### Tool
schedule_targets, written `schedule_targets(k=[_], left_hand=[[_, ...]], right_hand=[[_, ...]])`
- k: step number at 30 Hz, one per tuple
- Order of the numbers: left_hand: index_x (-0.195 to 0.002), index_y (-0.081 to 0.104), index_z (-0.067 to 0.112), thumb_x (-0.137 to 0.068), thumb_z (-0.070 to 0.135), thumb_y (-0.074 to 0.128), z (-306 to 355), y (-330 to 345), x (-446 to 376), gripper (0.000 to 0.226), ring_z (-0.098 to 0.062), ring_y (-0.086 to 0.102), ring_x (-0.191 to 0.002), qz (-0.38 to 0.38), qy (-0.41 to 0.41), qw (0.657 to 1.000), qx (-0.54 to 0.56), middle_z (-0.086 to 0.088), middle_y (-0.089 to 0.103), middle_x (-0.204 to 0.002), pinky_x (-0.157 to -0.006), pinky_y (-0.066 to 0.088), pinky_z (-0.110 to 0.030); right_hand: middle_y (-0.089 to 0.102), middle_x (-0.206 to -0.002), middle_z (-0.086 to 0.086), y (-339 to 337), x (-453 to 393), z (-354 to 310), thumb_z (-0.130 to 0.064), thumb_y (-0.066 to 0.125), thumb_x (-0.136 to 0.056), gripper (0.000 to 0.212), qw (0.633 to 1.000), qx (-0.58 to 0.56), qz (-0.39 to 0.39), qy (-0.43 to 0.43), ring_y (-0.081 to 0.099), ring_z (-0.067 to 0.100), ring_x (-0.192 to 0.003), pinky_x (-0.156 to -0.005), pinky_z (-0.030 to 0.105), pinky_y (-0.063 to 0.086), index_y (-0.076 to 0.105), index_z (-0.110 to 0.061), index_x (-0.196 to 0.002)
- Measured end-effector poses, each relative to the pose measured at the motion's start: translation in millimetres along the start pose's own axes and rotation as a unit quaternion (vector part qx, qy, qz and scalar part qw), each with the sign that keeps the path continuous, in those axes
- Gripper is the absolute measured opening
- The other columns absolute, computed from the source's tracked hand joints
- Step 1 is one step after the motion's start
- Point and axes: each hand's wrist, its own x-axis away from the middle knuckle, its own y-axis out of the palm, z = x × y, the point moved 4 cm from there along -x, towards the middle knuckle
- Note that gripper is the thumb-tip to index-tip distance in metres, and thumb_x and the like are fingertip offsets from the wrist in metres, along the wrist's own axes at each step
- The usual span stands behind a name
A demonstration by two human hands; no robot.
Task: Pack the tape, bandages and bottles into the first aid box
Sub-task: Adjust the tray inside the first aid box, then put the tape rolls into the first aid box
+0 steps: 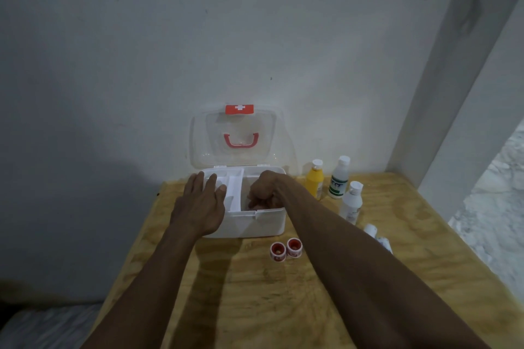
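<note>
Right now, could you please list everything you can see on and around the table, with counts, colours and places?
first aid box: one, white, open, at the back middle of the table
lid: one, clear with a red handle and red clasp, upright against the wall
yellow bottle: one, white cap, right of the box
white bottles: two, white caps, right of the yellow bottle
tape rolls: two, red and white, in front of the box
bandages: white rolls, count unclear, partly hidden behind the right forearm
table: one, light wood
wall: white, behind the table
left hand: flat on the box's left rim
right hand: curled, inside the box's right compartment; contents hidden
</note>
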Motion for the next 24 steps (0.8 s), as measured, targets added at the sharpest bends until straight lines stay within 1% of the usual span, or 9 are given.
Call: schedule_targets(k=[5,9,10,12,15,18,20,21,24], left_hand=[[-0.153,0.019,0.016,-0.102,0.042,0.015,-2,0,0,0.058,-0.028,0.004,-0.152,0.003,0.006,1.000,0.007,-0.010,0.011,-0.164,-0.121,0.019,-0.051],[-0.153,0.020,0.016,-0.102,0.043,0.014,-5,3,-1,0.059,-0.028,0.003,-0.152,0.004,0.006,1.000,0.025,-0.012,0.011,-0.164,-0.120,0.018,-0.052],[-0.153,0.021,0.016,-0.102,0.044,0.015,-5,3,-2,0.059,-0.028,0.004,-0.152,0.007,0.006,1.000,0.028,-0.012,0.012,-0.164,-0.119,0.019,-0.053],[-0.153,0.023,0.017,-0.102,0.045,0.015,-5,2,-1,0.059,-0.028,0.006,-0.152,0.013,0.005,0.999,0.031,-0.011,0.014,-0.163,-0.118,0.020,-0.055],[-0.150,0.029,0.017,-0.101,0.046,0.018,-2,-4,6,0.058,-0.030,0.014,-0.150,0.059,-0.002,0.998,0.020,-0.012,0.022,-0.161,-0.116,0.019,-0.059],[-0.136,0.048,0.012,-0.100,0.042,0.030,14,-21,32,0.050,-0.034,0.041,-0.135,0.229,0.032,0.973,0.017,-0.016,0.048,-0.143,-0.110,0.030,-0.054],[-0.120,0.059,0.010,-0.096,0.037,0.042,30,-25,58,0.039,-0.032,0.054,-0.114,0.337,0.066,0.937,0.058,-0.015,0.062,-0.122,-0.096,0.042,-0.045],[-0.113,0.062,0.010,-0.094,0.034,0.047,39,-22,71,0.034,-0.030,0.056,-0.106,0.360,0.082,0.926,0.076,-0.013,0.064,-0.113,-0.090,0.044,-0.040],[-0.101,0.066,0.012,-0.089,0.034,0.053,64,10,103,0.028,-0.026,0.059,-0.094,0.311,0.131,0.935,0.104,-0.009,0.065,-0.101,-0.082,0.040,-0.028]], right_hand=[[0.066,-0.104,0.026,-11,9,-8,0.005,0.053,-0.094,0.010,1.000,-0.015,0.014,-0.022,0.067,0.026,-0.066,-0.082,0.041,0.060,0.056,0.012,-0.101],[0.070,-0.078,0.021,-28,31,-9,0.002,0.058,-0.092,0.004,0.997,0.023,0.050,-0.062,0.067,0.018,-0.045,-0.047,0.025,0.057,0.058,0.005,-0.089],[0.071,-0.083,0.021,-33,37,-9,0.004,0.060,-0.088,0.004,0.993,0.025,0.070,-0.086,0.070,0.019,-0.051,-0.050,0.026,0.058,0.060,0.005,-0.092],[0.071,-0.096,0.022,-43,52,-3,0.006,0.062,-0.083,0.021,0.983,0.033,0.117,-0.136,0.074,0.026,-0.071,-0.064,0.032,0.063,0.064,0.005,-0.103],[0.074,-0.088,0.017,-52,85,14,-0.001,0.067,-0.084,0.017,0.955,0.076,0.185,-0.218,0.075,0.022,-0.068,-0.065,0.032,0.063,0.068,-0.001,-0.101],[0.073,-0.094,0.008,-56,115,39,-0.010,0.067,-0.084,0.015,0.910,0.163,0.258,-0.281,0.071,0.018,-0.077,-0.074,0.031,0.060,0.072,-0.008,-0.097],[0.072,-0.094,0.004,-50,123,62,-0.009,0.066,-0.083,0.012,0.897,0.189,0.275,-0.288,0.068,0.018,-0.084,-0.077,0.030,0.056,0.073,-0.010,-0.093],[0.072,-0.095,0.003,-45,122,75,-0.009,0.065,-0.083,0.013,0.899,0.197,0.272,-0.282,0.067,0.019,-0.088,-0.079,0.032,0.055,0.072,-0.012,-0.093],[0.069,-0.108,0.003,-23,110,108,-0.021,0.068,-0.085,0.020,0.913,0.230,0.229,-0.246,0.062,0.019,-0.097,-0.084,0.036,0.053,0.070,-0.019,-0.105]])
